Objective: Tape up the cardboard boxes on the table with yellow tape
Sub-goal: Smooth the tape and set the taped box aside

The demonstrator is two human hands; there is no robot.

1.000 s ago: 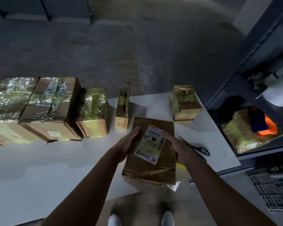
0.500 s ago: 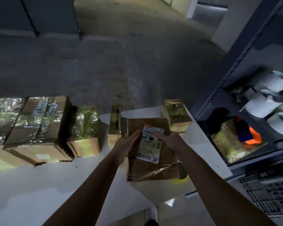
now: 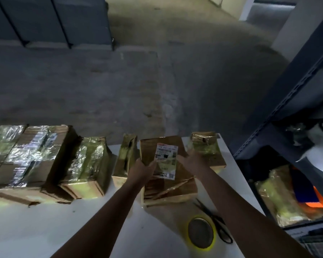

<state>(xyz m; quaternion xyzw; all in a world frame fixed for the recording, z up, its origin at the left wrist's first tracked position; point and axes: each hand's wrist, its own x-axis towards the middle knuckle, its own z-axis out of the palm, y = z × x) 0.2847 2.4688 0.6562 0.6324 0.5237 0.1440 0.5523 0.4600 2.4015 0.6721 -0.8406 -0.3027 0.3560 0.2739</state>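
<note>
Box sat between both hands
L hand gripped its left edge — R hand the right (label up).

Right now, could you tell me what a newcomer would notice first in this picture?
Most likely the brown box with a white label, mid-table, held by the left grip and right grip. Next, the row of taped boxes, shiny with yellow tape, on the left, and the yellow tape roll lying beside scissors near the front edge.
</note>
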